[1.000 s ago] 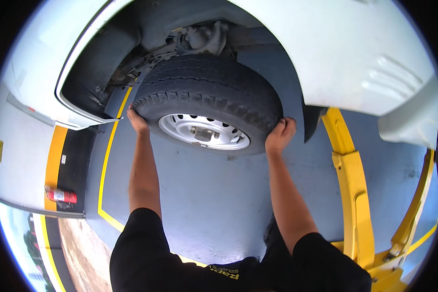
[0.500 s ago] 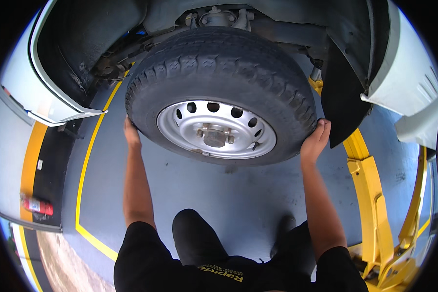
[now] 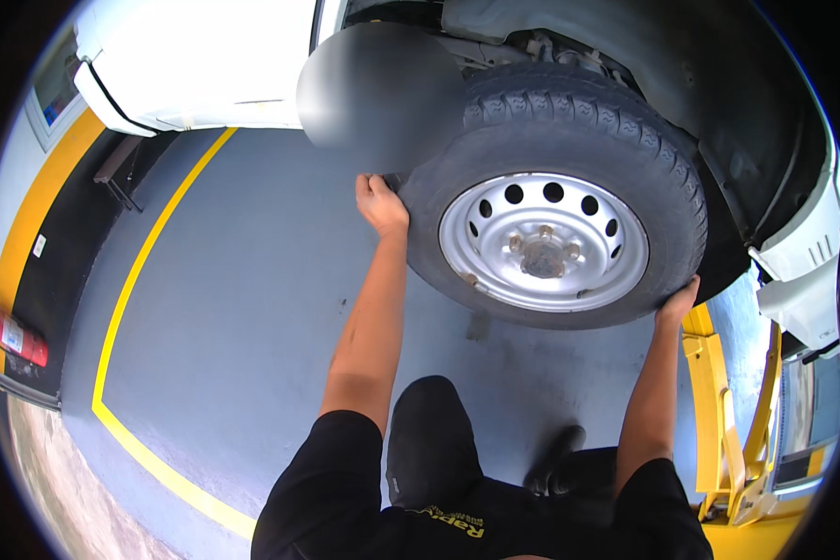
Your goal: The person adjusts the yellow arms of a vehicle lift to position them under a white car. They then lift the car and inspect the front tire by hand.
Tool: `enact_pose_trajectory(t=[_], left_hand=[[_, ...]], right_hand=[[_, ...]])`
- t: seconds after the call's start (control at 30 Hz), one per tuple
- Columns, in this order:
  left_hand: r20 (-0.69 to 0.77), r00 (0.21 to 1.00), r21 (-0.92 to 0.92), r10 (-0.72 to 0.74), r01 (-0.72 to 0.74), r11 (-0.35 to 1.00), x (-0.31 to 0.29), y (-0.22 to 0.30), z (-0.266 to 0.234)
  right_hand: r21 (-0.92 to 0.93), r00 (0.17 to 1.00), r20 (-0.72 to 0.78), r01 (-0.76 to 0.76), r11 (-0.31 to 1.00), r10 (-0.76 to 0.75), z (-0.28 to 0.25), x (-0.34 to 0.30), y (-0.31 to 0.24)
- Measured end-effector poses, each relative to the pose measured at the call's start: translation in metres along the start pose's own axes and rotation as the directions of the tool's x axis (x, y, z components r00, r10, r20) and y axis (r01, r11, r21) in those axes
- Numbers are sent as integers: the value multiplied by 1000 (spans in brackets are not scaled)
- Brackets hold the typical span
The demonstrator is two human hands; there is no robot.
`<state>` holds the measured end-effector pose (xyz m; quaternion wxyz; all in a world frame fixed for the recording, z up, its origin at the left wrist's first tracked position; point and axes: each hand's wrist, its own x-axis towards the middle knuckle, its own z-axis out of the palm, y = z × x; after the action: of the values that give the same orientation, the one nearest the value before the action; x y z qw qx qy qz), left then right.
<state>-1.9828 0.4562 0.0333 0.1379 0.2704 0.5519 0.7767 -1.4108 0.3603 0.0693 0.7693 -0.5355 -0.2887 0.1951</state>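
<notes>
A vehicle wheel with a black treaded tire [image 3: 569, 140] and a silver steel rim [image 3: 467, 219] hangs in the dark wheel arch [image 3: 765, 140] of a white vehicle. Round holes ring the rim, and a rusty hub centre [image 3: 543, 259] shows with several nuts or studs around it. My left hand [image 3: 383, 205] is closed at the tire's upper left side, its fingertips partly behind it. Low on the opposite side, my right hand [image 3: 679, 301] grips the tire's edge, with most fingers hidden. A blurred oval patch covers the area just above my left hand.
Yellow lift arms [image 3: 714, 401] stand at the right beneath the vehicle. A white body panel [image 3: 196, 65] overhangs the upper left. A yellow line [image 3: 149, 252] runs along the grey floor [image 3: 243, 308]. A red fire extinguisher [image 3: 19, 341] is by the left wall.
The view has swung left, so the wheel appears farther right. The wheel has turned clockwise, with my left hand now higher on the tire and my right hand lower.
</notes>
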Motion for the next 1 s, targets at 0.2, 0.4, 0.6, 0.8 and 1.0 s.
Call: enact_pose_trajectory(t=[0.2,0.4,0.6,0.8,1.0], left_hand=[[142,980,-32,-141,147,989,1,13,-12],[77,997,-60,31,-26,998,2,-2,1],[119,992,-65,29,-22,998,16,-17,-7],[126,989,-107,-75,88,990,-5,-3,-6],[139,986,-152,-90,112,982,23,-3,-1]], right_hand=[[-54,995,-85,45,997,-50,-2,14,8],[61,997,58,44,997,-48,-11,31,7],[-185,970,-48,226,956,-239,-3,9,12],[-127,971,-16,234,964,-238,-15,27,8],[-214,941,-19,326,921,-338,-7,13,13]])
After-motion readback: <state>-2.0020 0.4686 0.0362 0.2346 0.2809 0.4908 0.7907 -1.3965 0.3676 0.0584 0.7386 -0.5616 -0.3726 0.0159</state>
